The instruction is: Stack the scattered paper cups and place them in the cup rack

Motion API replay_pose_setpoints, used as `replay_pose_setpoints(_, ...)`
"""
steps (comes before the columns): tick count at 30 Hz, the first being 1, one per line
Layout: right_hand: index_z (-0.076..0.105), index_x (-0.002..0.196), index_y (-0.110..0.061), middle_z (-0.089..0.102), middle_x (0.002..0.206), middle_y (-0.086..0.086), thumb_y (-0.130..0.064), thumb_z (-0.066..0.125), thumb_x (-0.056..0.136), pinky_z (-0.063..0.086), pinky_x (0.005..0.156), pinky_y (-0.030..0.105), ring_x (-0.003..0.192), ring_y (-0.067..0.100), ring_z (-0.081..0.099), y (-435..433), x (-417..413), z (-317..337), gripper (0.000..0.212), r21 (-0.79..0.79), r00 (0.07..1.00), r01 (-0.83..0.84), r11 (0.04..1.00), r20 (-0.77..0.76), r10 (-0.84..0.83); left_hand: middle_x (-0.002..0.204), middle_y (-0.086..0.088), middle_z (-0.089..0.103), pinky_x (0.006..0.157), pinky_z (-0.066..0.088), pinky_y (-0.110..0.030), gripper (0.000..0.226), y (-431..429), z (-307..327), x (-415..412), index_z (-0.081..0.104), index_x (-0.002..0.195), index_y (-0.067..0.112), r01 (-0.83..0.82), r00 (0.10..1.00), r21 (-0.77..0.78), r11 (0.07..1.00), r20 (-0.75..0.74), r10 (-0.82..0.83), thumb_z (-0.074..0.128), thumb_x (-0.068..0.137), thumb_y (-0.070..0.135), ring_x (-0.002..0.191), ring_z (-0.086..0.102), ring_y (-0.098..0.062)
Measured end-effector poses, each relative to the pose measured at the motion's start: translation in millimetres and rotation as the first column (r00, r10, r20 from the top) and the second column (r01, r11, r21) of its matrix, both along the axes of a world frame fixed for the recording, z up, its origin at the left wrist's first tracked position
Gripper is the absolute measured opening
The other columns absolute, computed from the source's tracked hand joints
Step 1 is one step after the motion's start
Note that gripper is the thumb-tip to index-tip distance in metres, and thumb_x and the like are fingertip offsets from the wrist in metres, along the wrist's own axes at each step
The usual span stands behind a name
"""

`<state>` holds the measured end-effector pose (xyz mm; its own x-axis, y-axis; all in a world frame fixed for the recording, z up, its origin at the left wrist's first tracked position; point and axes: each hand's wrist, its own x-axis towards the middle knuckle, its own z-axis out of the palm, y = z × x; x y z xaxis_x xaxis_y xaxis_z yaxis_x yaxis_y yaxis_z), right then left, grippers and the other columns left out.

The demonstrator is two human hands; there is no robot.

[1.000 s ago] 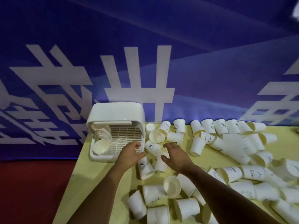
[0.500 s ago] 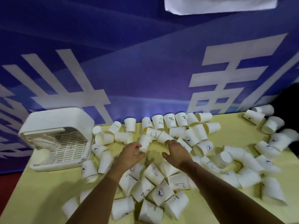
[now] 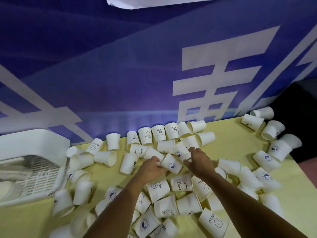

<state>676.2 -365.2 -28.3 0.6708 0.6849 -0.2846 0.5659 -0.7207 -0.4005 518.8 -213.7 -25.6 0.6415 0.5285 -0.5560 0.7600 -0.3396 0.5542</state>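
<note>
While left hand [image 3: 151, 169] grips cup [image 3: 172, 164], rack [image 3: 34, 145] cropped, blurred.

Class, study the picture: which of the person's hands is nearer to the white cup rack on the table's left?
Left. The left hand is among the paper cups right of the cup rack; the right hand is farther right still.

Person's two arms, bare from fingertips to the frame edge.
Left hand [image 3: 151, 169] and right hand [image 3: 199, 164] were bare; left forearm [image 3: 118, 205] and right forearm [image 3: 243, 203] were uncovered as far as the view showed, both slim, dimly lit and slightly blurred.
</note>
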Motion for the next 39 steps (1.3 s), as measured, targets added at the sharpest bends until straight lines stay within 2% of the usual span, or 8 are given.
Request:
replay_pose_setpoints(6, 0.048, 0.124, -0.015, 0.060, 0.112, 0.009, -0.040, 0.059, 0.087, 0.051, 0.083, 0.038, 0.103, 0.030, 0.059, 21.6, 29.0, -18.0, 0.046, -0.050, 0.999, -0.039, 0.998, -0.002, 0.038, 0.131, -0.010, 0.054, 0.101, 0.047, -0.041, 0.078, -10.8, -20.4, 37.9, 0.036, 0.144, 0.015, -0.150, 0.989, -0.018, 0.989, -0.005, 0.150, 0.074, 0.082, 0.043, 0.116, 0.058, -0.026)
replay_pose_setpoints(9, 0.044, 0.130, -0.015, 0.060, 0.114, 0.007, -0.045, 0.059, 0.089, 0.050, 0.083, 0.036, 0.102, 0.027, 0.059, 33.7, 36.2, -29.7, 0.053, -0.089, 0.995, -0.084, 0.992, 0.037, 0.088, 0.135, -0.009, 0.048, 0.099, 0.047, -0.039, 0.080, -14.5, -28.4, 52.2, 0.032, 0.147, 0.016, -0.234, 0.972, 0.046, 0.971, 0.003, 0.235, 0.072, 0.083, 0.044, 0.118, 0.056, -0.028)
replay_pose_setpoints(12, 0.045, 0.129, -0.015, 0.060, 0.116, 0.005, -0.050, 0.057, 0.089, 0.049, 0.083, 0.035, 0.102, 0.024, 0.059, 42.1, 39.1, -39.5, 0.054, -0.122, 0.988, -0.119, 0.985, 0.079, 0.129, 0.133, -0.009, 0.044, 0.093, 0.048, -0.038, 0.077, -18.0, -34.8, 63.8, 0.032, 0.143, 0.017, -0.288, 0.957, 0.116, 0.950, 0.010, 0.289, 0.071, 0.083, 0.047, 0.116, 0.056, -0.031)
replay_pose_setpoints(16, 0.045, 0.124, -0.015, 0.061, 0.114, 0.004, -0.053, 0.057, 0.090, 0.049, 0.082, 0.035, 0.102, 0.023, 0.061, 48.9, 40.3, -45.4, 0.053, -0.137, 0.985, -0.117, 0.984, 0.112, 0.133, 0.124, -0.009, 0.042, 0.091, 0.051, -0.044, 0.070, -20.6, -38.0, 74.0, 0.036, 0.132, 0.016, -0.322, 0.945, 0.192, 0.927, 0.002, 0.328, 0.072, 0.083, 0.049, 0.110, 0.058, -0.037)
replay_pose_setpoints(21, 0.036, 0.138, -0.012, 0.057, 0.123, 0.003, -0.052, 0.054, 0.093, 0.050, 0.083, 0.034, 0.107, 0.023, 0.062, 47.7, 35.3, -48.1, 0.063, -0.115, 0.996, -0.051, 0.992, 0.065, 0.059, 0.124, -0.008, 0.039, 0.091, 0.051, -0.042, 0.067, -20.9, -39.9, 77.3, 0.036, 0.128, 0.015, -0.328, 0.943, 0.221, 0.918, 0.024, 0.331, 0.075, 0.082, 0.045, 0.107, 0.060, -0.035)
replay_pose_setpoints(24, 0.038, 0.132, -0.012, 0.057, 0.120, 0.004, -0.046, 0.061, 0.089, 0.051, 0.080, 0.034, 0.104, 0.024, 0.062, 44.6, 37.0, -41.6, 0.059, -0.063, 1.000, 0.011, 0.998, 0.029, -0.010, 0.123, -0.006, 0.040, 0.091, 0.051, -0.040, 0.068, -17.6, -37.1, 73.3, 0.036, 0.130, 0.018, -0.325, 0.945, 0.202, 0.924, 0.039, 0.324, 0.076, 0.081, 0.044, 0.108, 0.059, -0.032)
replay_pose_setpoints(33, 0.045, 0.117, -0.014, 0.059, 0.106, 0.003, -0.045, 0.066, 0.082, 0.053, 0.073, 0.035, 0.091, 0.024, 0.063, 31.3, 31.2, -3.0, 0.051, 0.022, 0.985, 0.132, 0.991, 0.107, -0.134, 0.127, -0.002, 0.040, 0.090, 0.047, -0.034, 0.070, -6.0, -9.5, 41.1, 0.037, 0.132, 0.023, -0.271, 0.956, 0.141, 0.952, 0.151, 0.250, 0.078, 0.078, 0.045, 0.114, 0.055, -0.026)
replay_pose_setpoints(39, 0.044, 0.122, -0.011, 0.058, 0.108, 0.008, -0.043, 0.065, 0.082, 0.050, 0.068, 0.037, 0.091, 0.030, 0.062, 45.7, -5.5, 21.0, 0.055, 0.105, 0.984, 0.070, 0.992, 0.155, -0.086, 0.132, -0.006, 0.044, 0.099, 0.045, -0.036, 0.080, 6.3, 16.3, -9.2, 0.037, 0.138, 0.022, -0.313, 0.933, 0.135, 0.940, 0.230, 0.278, 0.081, 0.075, 0.043, 0.119, 0.052, -0.025)
